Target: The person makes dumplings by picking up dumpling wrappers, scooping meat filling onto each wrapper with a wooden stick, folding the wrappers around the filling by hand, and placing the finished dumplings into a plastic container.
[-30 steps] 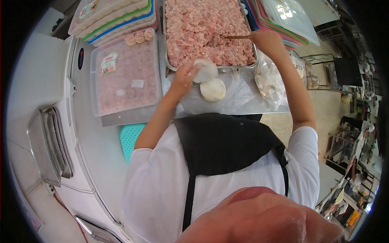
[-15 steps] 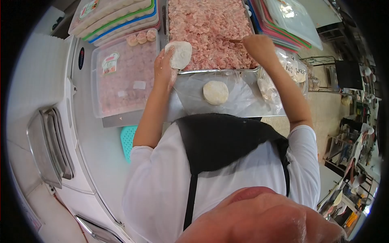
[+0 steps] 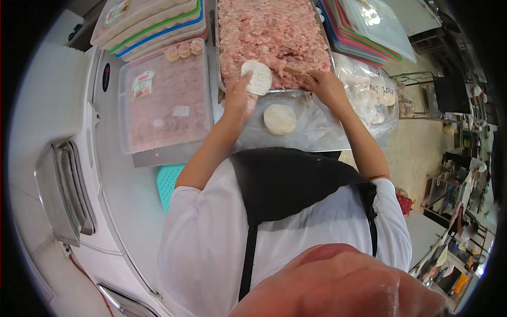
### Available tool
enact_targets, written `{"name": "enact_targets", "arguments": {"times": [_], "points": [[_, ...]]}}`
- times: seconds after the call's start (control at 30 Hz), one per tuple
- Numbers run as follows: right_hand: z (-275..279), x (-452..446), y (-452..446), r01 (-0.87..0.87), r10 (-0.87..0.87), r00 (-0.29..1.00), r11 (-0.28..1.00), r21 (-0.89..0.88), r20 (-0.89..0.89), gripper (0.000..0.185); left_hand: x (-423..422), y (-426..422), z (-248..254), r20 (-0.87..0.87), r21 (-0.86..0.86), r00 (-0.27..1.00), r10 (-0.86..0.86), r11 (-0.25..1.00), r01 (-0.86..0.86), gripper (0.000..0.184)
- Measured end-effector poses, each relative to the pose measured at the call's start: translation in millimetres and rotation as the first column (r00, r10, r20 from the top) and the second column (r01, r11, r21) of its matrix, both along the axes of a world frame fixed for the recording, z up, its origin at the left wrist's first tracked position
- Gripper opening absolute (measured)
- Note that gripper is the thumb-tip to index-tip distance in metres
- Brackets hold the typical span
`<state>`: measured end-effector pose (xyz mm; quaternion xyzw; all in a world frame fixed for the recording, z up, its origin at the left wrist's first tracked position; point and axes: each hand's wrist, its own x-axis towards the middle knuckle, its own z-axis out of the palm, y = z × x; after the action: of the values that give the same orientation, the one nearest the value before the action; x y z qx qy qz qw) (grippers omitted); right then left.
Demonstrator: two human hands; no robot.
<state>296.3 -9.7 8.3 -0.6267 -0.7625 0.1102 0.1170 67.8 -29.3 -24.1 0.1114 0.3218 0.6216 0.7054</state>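
Observation:
My left hand (image 3: 239, 99) holds a round white dumpling wrapper (image 3: 260, 79) over the near edge of the meat tray. Closed around the handle of a thin wooden spatula (image 3: 292, 70) is my right hand (image 3: 327, 87). The spatula's tip is by the wrapper, with a lump of pink minced meat (image 3: 279, 68) at it. Minced meat filling (image 3: 269, 29) fills the metal tray (image 3: 299, 90). A stack of round wrappers (image 3: 280, 120) lies on the plastic-covered surface between my forearms.
At left sits a lidded plastic container (image 3: 158, 119), with three small dumplings (image 3: 184, 49) on top. Behind it are stacked containers (image 3: 158, 24). Stacked plastic lids (image 3: 364, 31) and a plastic bag (image 3: 372, 100) are at right. A turquoise perforated item (image 3: 168, 182) shows below.
My left hand has moved right with the wrapper. My right hand has come left and nearer my body, bringing the spatula and some meat to the wrapper.

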Motion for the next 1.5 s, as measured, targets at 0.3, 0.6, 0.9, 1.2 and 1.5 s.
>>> {"name": "enact_targets", "arguments": {"times": [0.3, 0.6, 0.9, 1.2, 1.5], "points": [[25, 21, 12, -0.014, -0.223, 0.695, 0.946, -0.323, -0.684, 0.031, 14, 42, 23, 0.180, 0.109, 0.984, 0.012, 0.994, -0.032, 0.037], [22, 13, 17, -0.166, 0.173, 0.966, 0.985, 0.048, -0.192, 0.026, 5, 123, -51, 0.486, 0.828, 0.542, -0.685, 0.560, -0.034, 0.058], [85, -12, 9, -0.252, 0.214, 0.943, 0.959, 0.128, 0.254, 0.021, 2, 72, 60, 0.170, -0.020, 0.974, 0.150, 0.989, -0.149, 0.066], [75, -10, 27, -0.375, 0.436, 0.824, 0.898, 0.229, -0.362, 0.020, -19, 90, 41, 0.476, 0.142, 0.880, -0.011, 0.988, -0.064, 0.054], [94, 6, 8, -0.266, 0.112, 0.864, 0.929, -0.256, -0.491, 0.024, -43, 79, 90, -0.940, 0.331, 0.163, 0.301, 0.679, 0.656, 0.065]]}}
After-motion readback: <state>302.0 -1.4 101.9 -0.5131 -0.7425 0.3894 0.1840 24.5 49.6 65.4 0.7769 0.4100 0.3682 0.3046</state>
